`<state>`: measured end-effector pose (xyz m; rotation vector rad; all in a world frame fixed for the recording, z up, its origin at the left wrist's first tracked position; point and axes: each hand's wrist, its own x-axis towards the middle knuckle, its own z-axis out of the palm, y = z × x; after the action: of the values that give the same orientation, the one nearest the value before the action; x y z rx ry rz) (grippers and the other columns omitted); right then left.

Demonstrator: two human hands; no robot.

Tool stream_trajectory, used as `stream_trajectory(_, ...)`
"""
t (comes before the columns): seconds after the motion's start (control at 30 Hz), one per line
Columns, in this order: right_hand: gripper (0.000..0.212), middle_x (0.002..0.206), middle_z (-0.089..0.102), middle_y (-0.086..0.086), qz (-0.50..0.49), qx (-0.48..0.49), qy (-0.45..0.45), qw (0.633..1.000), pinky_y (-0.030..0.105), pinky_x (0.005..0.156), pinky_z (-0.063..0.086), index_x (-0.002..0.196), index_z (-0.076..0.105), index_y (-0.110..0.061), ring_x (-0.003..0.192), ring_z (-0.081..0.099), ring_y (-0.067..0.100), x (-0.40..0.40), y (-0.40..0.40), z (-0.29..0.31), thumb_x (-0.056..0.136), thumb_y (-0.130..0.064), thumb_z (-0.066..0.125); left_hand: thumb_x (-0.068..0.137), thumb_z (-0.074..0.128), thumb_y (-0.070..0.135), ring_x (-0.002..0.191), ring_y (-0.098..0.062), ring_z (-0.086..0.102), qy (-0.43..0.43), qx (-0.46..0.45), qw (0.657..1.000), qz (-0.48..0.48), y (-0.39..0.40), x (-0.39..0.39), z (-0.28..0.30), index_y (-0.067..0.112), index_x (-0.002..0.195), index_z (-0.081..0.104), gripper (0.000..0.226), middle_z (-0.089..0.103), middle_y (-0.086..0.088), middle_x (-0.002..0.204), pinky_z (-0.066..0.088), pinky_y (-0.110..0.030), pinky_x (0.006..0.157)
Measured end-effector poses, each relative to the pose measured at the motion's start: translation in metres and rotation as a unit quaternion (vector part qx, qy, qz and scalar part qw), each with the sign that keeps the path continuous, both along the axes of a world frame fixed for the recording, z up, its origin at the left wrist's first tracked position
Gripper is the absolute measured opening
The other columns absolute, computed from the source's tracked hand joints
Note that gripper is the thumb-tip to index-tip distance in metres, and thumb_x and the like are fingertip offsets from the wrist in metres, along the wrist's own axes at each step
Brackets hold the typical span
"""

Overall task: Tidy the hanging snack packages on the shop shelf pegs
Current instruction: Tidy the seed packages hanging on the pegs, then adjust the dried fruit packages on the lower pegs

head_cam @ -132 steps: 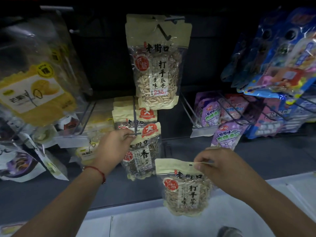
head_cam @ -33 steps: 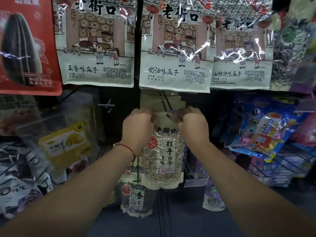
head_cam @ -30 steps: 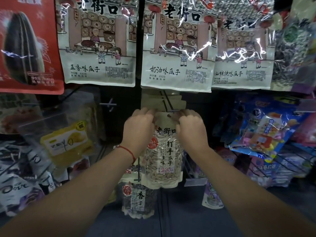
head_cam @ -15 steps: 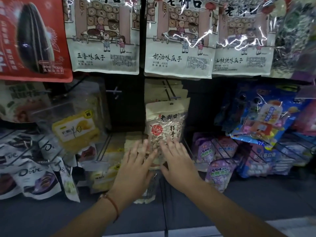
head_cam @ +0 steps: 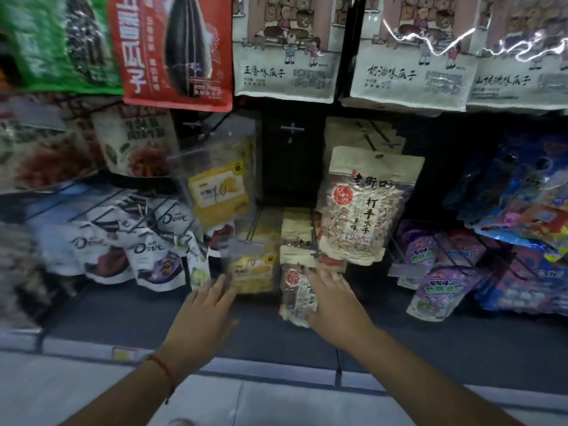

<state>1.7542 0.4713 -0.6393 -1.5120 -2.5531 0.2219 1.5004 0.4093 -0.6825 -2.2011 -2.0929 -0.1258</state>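
Observation:
A beige-topped clear bag of pale seeds [head_cam: 365, 207] hangs tilted on a middle peg [head_cam: 390, 145], with more beige bags behind it. Below it a lower row of similar seed bags [head_cam: 296, 290] hangs on another peg. My right hand [head_cam: 335, 298] lies with straight fingers against the front lower seed bag. My left hand [head_cam: 207, 312] is spread open in front of the dark shelf, near a yellow snack bag [head_cam: 252, 272], touching nothing that I can tell.
Large seed bags [head_cam: 285, 50] hang along the top row, red [head_cam: 175, 47] and green ones at the left. Dove chocolate pouches [head_cam: 147, 250] sit low left. Purple [head_cam: 436, 284] and blue [head_cam: 522, 198] packets hang right. A pale floor edge [head_cam: 276, 370] runs below.
Both hands have dropped from the hung upper seed bag to the lower row. The view has swung left and down.

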Motion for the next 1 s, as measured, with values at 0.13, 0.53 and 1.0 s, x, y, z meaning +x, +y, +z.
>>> stream_trajectory(0.13, 0.077, 0.164, -0.002, 0.005, -0.008, -0.042, 0.01, 0.999, 0.034, 0.12, 0.001, 0.156, 0.005, -0.023, 0.15, -0.003, 0.024, -0.025, -0.019, -0.009, 0.095, -0.035, 0.05, 0.099, 0.045, 0.043, 0.149, -0.031, 0.009, -0.037, -0.068, 0.996, 0.037, -0.038, -0.041, -0.006, 0.027, 0.155, 0.008, 0.069, 0.005, -0.007, 0.163, 0.016, -0.043, 0.118)
stream_trajectory(0.53, 0.076, 0.164, 0.003, 0.001, -0.008, -0.101, 0.08, 0.992, 0.038, 0.12, 0.009, 0.156, 0.012, -0.024, 0.15, 0.002, 0.023, -0.065, -0.024, -0.053, 0.095, -0.037, 0.056, 0.097, 0.047, 0.043, 0.148, -0.026, 0.014, -0.058, -0.044, 0.997, 0.038, -0.046, -0.022, -0.014, 0.026, 0.154, 0.016, 0.067, 0.009, -0.007, 0.162, 0.017, -0.038, 0.118)
stream_trajectory(1.0, 0.071, 0.159, 0.02, 0.003, -0.038, -0.096, 0.151, 0.983, 0.045, 0.117, 0.026, 0.149, 0.025, -0.022, 0.147, 0.017, 0.026, -0.094, 0.067, -0.067, 0.09, -0.036, 0.061, 0.095, 0.052, 0.038, 0.144, -0.025, 0.027, -0.178, -0.005, 0.979, 0.101, 0.066, -0.03, -0.012, 0.026, 0.153, 0.019, 0.068, 0.017, -0.005, 0.161, 0.031, -0.036, 0.111)
